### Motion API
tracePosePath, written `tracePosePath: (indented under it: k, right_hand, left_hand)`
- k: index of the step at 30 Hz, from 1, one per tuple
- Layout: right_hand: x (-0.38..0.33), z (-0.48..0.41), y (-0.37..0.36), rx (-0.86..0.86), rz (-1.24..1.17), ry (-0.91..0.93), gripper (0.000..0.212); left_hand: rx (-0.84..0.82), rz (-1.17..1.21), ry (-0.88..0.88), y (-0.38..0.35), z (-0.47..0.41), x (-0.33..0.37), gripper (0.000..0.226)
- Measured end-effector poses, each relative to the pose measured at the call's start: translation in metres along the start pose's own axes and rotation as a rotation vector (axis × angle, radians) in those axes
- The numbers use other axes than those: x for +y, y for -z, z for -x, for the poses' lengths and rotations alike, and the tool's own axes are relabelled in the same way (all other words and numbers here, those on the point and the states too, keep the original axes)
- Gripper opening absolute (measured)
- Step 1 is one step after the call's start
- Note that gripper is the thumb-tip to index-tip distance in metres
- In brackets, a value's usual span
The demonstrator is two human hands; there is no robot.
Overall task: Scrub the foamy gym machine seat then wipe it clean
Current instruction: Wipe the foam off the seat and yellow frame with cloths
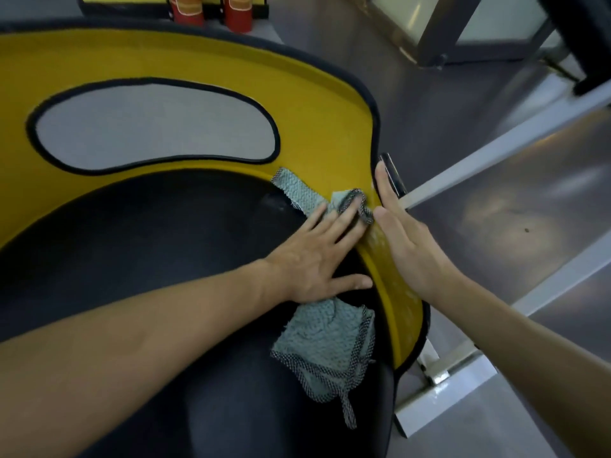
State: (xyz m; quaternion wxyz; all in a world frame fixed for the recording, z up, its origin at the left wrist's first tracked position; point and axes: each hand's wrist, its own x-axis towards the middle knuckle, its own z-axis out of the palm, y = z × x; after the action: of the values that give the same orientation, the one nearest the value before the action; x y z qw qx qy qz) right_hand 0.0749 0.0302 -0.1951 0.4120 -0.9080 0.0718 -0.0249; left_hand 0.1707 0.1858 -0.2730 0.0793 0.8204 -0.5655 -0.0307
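Observation:
The gym machine seat has a black padded centre (158, 246) and a yellow rim (317, 104) edged in black. My left hand (317, 259) lies flat with spread fingers on a pale green cloth (327, 342), pressing it onto the seat's right side where black meets yellow. The cloth shows beyond my fingertips and hangs below my palm. My right hand (406, 239) rests flat, fingers straight, on the outer right edge of the yellow rim. Faint foam streaks show on the rim (380, 239) between the two hands.
A grey oval panel (155, 123) is set into the yellow part behind the seat. A black handle (393, 175) sticks up just past my right fingertips. Pale metal frame bars (496, 153) run across the grey floor to the right. Two red cylinders (211, 8) stand at the back.

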Motion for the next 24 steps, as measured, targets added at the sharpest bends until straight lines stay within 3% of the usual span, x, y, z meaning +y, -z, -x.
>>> tracePosePath:
  k: [2, 5, 7, 13, 19, 24]
  right_hand:
    - [0.001, 0.000, 0.000, -0.003, -0.016, 0.001, 0.054]
    - [0.001, 0.001, -0.001, 0.002, -0.036, -0.013, 0.053]
    - [0.000, 0.001, -0.001, 0.002, -0.030, -0.038, 0.053]
    - [-0.001, 0.001, 0.000, 0.017, 0.007, -0.041, 0.054]
    - [0.001, 0.001, 0.000, 0.000, -0.015, -0.028, 0.053]
    - [-0.006, 0.001, 0.003, -0.007, -0.025, 0.003, 0.054]
  left_hand:
    - [0.031, -0.035, 0.019, 0.007, -0.004, -0.007, 0.099]
    - [0.288, 0.081, 0.153, 0.037, -0.024, -0.006, 0.093]
    - [0.355, 0.180, 0.221, 0.045, -0.030, 0.001, 0.089]
    - [0.082, 0.239, 0.040, -0.006, 0.003, 0.030, 0.084]
    - [0.223, 0.228, 0.238, 0.032, -0.018, -0.002, 0.078]
    - [0.205, -0.075, 0.086, 0.021, -0.014, -0.010, 0.083]
